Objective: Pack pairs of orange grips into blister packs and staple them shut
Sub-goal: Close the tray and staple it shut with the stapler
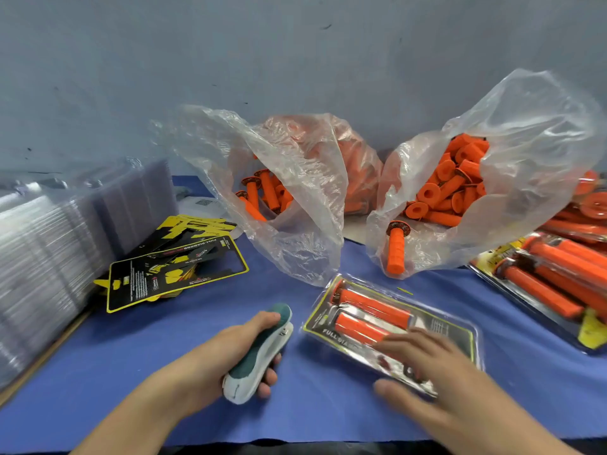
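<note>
A clear blister pack [391, 326] with a black and yellow card and two orange grips [371, 310] inside lies on the blue table [164, 372], front centre. My right hand [423, 366] lies over its near end, fingers spread and blurred, thumb beside the pack's near edge. My left hand [216, 359] grips a white and green stapler [259, 353] just left of the pack, thumb on its top. Two open plastic bags [295, 192] [492, 178] behind hold loose orange grips.
A tall stack of empty clear blister shells [56, 244] stands at the left. Black and yellow insert cards [174, 267] lie fanned beside it. Packed blister packs [551, 284] are piled at the right edge. A blue-grey wall [295, 60] runs behind the table.
</note>
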{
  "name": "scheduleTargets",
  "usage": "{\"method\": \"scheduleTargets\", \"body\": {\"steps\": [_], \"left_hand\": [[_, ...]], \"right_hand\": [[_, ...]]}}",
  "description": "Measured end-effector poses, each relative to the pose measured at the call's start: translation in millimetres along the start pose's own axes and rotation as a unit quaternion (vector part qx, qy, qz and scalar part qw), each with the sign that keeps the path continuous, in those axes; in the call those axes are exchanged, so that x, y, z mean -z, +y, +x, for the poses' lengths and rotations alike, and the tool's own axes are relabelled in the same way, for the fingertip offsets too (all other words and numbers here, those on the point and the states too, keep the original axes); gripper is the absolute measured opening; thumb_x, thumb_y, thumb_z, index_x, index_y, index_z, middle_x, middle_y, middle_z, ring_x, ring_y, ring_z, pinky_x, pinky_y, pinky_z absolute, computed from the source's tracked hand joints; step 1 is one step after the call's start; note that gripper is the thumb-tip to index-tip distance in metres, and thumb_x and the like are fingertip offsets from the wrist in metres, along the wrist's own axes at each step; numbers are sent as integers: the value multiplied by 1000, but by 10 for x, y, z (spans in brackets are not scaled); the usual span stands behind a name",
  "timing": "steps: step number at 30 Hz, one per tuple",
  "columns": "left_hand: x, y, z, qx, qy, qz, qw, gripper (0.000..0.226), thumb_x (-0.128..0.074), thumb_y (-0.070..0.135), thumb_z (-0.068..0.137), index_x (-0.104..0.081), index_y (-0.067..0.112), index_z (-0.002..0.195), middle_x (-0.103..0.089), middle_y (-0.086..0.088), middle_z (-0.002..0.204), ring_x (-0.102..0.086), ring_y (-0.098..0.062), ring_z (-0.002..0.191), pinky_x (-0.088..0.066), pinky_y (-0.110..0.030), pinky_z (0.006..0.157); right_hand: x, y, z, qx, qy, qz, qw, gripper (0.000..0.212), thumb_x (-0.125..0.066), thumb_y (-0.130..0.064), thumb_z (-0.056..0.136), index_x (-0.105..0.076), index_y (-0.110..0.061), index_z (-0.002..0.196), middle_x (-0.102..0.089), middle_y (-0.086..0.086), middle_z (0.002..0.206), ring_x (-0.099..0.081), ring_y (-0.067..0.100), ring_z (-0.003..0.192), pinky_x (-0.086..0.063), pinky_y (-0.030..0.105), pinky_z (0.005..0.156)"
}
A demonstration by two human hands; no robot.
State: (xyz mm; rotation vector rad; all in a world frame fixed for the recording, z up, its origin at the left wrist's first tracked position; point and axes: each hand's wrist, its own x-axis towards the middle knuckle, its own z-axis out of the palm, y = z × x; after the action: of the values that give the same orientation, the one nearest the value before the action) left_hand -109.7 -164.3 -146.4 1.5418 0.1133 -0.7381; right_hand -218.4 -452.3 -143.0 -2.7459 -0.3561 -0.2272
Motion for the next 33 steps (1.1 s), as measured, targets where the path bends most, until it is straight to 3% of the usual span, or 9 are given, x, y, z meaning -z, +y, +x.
{"method": "scheduleTargets", "body": {"steps": [4, 7, 10, 13, 16, 20, 24, 28, 33], "left_hand": [[-51, -63, -104, 35, -27, 55, 998, 60, -67, 64, 73, -68, 4, 81, -61, -16, 71, -58, -28, 55, -51, -30, 50], [-49, -101, -169, 55, -64, 69, 994, 65, -68, 71, 61, -71, 7, 71, -62, -18, 68, -58, -28, 52, -50, -30, 50], [-111, -139, -171, 54, -83, 90, 991, 67, -71, 76, 55, -71, 9, 68, -62, -19, 66, -59, -28, 50, -50, -28, 49], [-212, -141, -154, 33, -82, 72, 993, 65, -73, 74, 61, -71, 9, 68, -60, -20, 67, -58, -28, 50, -51, -29, 50], [-346, -62, -80, 24, -62, 29, 997, 61, -69, 62, 57, -69, 3, 72, -60, -21, 65, -57, -30, 46, -51, -30, 46], [-434, 33, 47, 14, -22, -26, 999, 66, -62, 54, 55, -63, -2, 91, -60, -22, 65, -54, -30, 42, -48, -32, 42], [-446, -32, 28, 37, -41, -12, 998, 75, -66, 56, 51, -62, 0, 100, -63, -21, 70, -54, -29, 43, -48, -32, 44], [-507, -128, -12, 15, -45, 27, 999, 57, -61, 59, 81, -65, 2, 91, -65, -13, 68, -56, -25, 46, -48, -28, 43], [-603, -108, -22, -17, -27, 52, 998, 59, -53, 63, 87, -65, 5, 85, -64, -9, 64, -56, -23, 45, -48, -25, 46]], "right_hand": [[-257, -160, 188, 67, 103, -181, 976, 19, -66, -35, 75, -77, -35, 91, -72, -11, 95, -71, 27, 98, -57, 45, 83], [-383, -74, 298, 60, 148, -290, 943, 37, -76, -16, 67, -76, -23, 103, -69, -1, 88, -70, 29, 85, -53, 56, 89], [-491, -65, 333, 73, 177, -344, 920, 29, -66, -11, 77, -70, -21, 104, -61, 3, 86, -62, 30, 79, -48, 52, 92], [-545, -109, 409, 85, 185, -347, 916, 39, -45, -13, 82, -68, -21, 113, -61, 4, 93, -59, 30, 78, -48, 47, 78], [-571, -172, 548, 92, 181, -356, 912, 44, -41, -15, 81, -67, -23, 116, -62, 4, 93, -57, 28, 76, -44, 42, 71], [-583, -157, 681, 109, 186, -333, 918, 33, -46, -17, 80, -68, -30, 101, -59, -1, 87, -57, 23, 73, -44, 38, 70], [-579, -46, 690, 106, 207, -271, 934, 25, -69, -17, 81, -65, -29, 103, -56, -1, 90, -56, 24, 76, -45, 37, 68], [-584, -43, 650, 124, 203, -253, 938, 23, -68, -14, 81, -67, -25, 101, -58, -3, 89, -56, 22, 76, -48, 34, 68], [-546, -64, 605, 147, 192, -200, 950, 21, -69, -11, 78, -70, -22, 97, -56, -4, 81, -54, 17, 73, -48, 28, 65]]}}
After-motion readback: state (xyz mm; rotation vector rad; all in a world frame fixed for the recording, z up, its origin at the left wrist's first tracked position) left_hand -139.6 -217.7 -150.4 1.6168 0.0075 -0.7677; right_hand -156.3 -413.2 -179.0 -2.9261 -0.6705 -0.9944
